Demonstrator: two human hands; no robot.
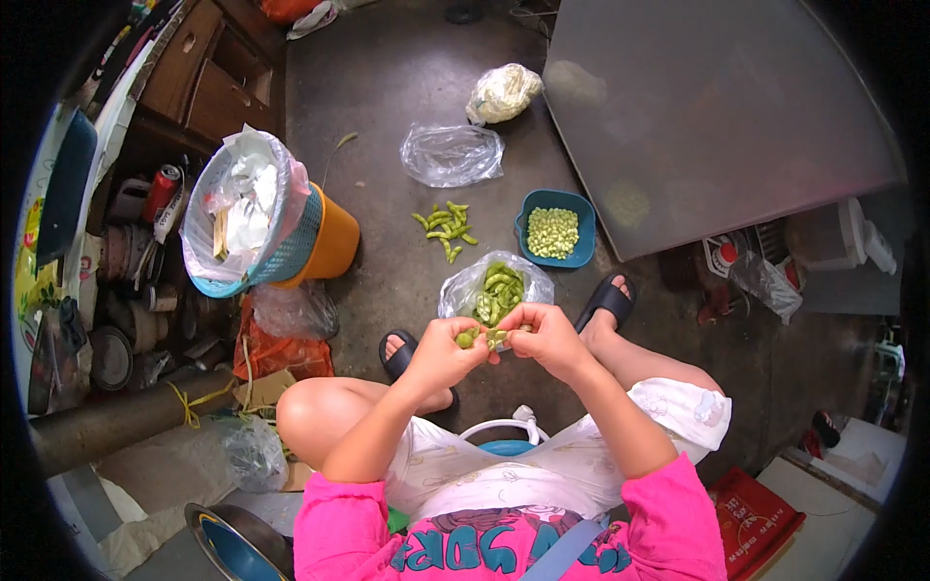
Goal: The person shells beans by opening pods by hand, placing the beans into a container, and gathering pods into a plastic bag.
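Between my two hands is a green soybean pod [495, 339], pinched at both ends. My left hand [447, 351] has its fingers closed on the pod's left end, and my right hand [544, 339] grips its right side. Just beyond them a clear plastic bag [455, 293] stands open on the floor with green pods [499, 292] inside. Further off, a small pile of loose pods [446, 227] lies on the floor. To its right, a blue basin [584, 254] holds shelled pale green beans [552, 233].
A crumpled clear bag [452, 155] and a white bundle in plastic [505, 94] lie farther away. At the left stands a lined blue trash basket [245, 283] against an orange bucket [334, 237]. A large grey panel [717, 116] fills the upper right. Dark sandals [608, 299] are on my feet.
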